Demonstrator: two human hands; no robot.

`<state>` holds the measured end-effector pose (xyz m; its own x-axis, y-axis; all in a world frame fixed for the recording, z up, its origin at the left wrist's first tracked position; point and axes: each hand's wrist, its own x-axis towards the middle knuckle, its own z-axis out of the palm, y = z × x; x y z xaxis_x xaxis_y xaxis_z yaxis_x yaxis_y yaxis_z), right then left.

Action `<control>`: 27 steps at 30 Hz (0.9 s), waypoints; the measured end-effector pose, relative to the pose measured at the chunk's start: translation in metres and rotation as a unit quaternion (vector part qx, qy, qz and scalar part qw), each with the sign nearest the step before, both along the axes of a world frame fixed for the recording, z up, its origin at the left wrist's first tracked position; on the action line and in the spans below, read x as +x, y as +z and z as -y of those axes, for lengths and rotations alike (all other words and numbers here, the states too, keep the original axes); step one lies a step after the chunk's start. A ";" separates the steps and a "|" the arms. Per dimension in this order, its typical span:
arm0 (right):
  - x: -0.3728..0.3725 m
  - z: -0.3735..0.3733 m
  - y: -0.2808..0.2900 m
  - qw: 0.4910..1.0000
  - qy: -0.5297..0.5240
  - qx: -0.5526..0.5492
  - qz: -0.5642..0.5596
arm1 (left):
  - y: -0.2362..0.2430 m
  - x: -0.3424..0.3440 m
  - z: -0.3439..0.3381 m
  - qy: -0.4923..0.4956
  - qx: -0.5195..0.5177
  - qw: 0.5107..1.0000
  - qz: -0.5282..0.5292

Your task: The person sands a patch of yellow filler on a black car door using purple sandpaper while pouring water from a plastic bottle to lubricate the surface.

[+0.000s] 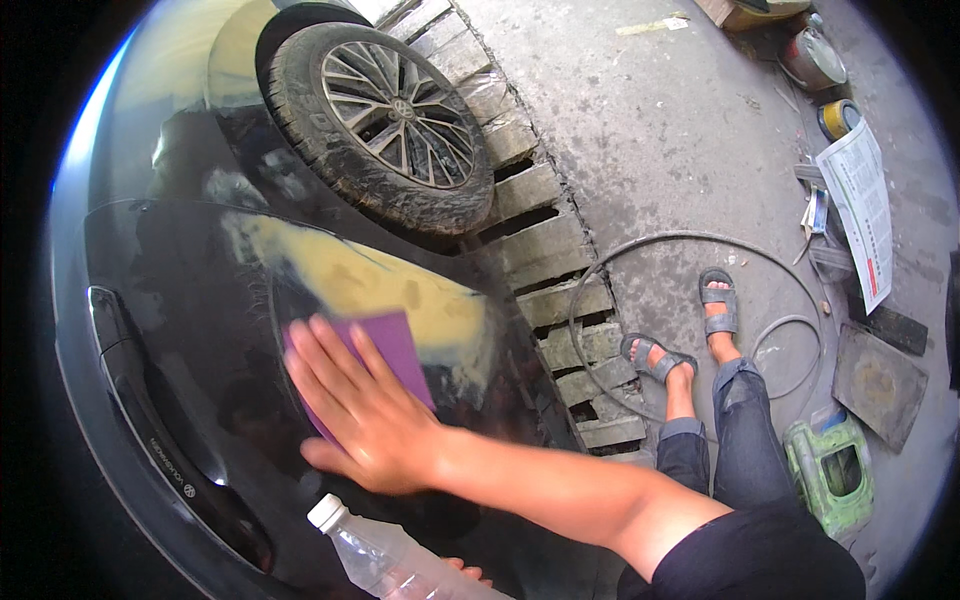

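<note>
My right hand (pixel 365 415) lies flat on a purple sheet of sandpaper (pixel 402 350), fingers stretched out and thumb off its edge. The sheet rests against a dark car's door panel (pixel 190 330), overlapping a patch of yellowish filler (pixel 400 290). Slight blur shows on the fingers. At the lower edge, my left hand (pixel 468 572) is closed round a clear plastic bottle (pixel 385 555) with a white cap; most of that hand is hidden behind it. The bottle is tilted, cap toward the upper left. A door handle (pixel 150 420) runs along the panel at left.
Beyond the panel is the car's muddy wheel (pixel 400 110), next to a slatted floor strip (pixel 545 240). A hose (pixel 640 240) loops round my sandalled feet. At right lie a green cut-open jug (pixel 830 470), a dark square board (pixel 880 385), a paper sheet (pixel 860 215) and cans (pixel 812 58).
</note>
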<state>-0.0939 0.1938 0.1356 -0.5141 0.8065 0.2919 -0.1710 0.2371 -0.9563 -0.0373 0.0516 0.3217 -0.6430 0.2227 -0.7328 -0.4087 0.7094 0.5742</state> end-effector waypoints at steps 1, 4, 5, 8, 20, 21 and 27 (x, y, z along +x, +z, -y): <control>0.016 0.023 -0.006 1.000 0.021 -0.006 -0.004 | -0.001 0.001 -0.001 -0.002 0.002 1.000 0.001; 0.029 0.064 -0.043 0.997 -0.001 -0.071 0.030 | -0.003 0.000 0.001 0.000 0.012 1.000 0.017; 0.027 0.053 -0.046 0.994 -0.003 -0.096 0.047 | -0.002 -0.001 0.004 0.004 0.015 1.000 0.023; -0.017 -0.036 -0.040 0.990 -0.030 -0.117 0.072 | -0.002 -0.003 0.009 0.001 0.020 0.999 0.027; -0.005 -0.001 0.002 0.998 -0.031 0.025 0.038 | -0.005 -0.004 0.011 0.006 0.081 0.996 0.040; -0.018 -0.025 0.000 0.998 -0.040 -0.002 0.051 | -0.005 -0.005 0.012 0.011 0.084 0.996 0.040; -0.062 -0.106 0.038 0.991 -0.077 0.112 0.012 | 0.002 -0.007 0.006 -0.015 0.112 0.992 0.048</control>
<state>-0.1557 0.2996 0.1733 -0.3993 0.7918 0.4621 -0.0939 0.4660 -0.8798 -0.0446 0.0455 0.3237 -0.5631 0.4048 -0.7205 -0.4491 0.5820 0.6779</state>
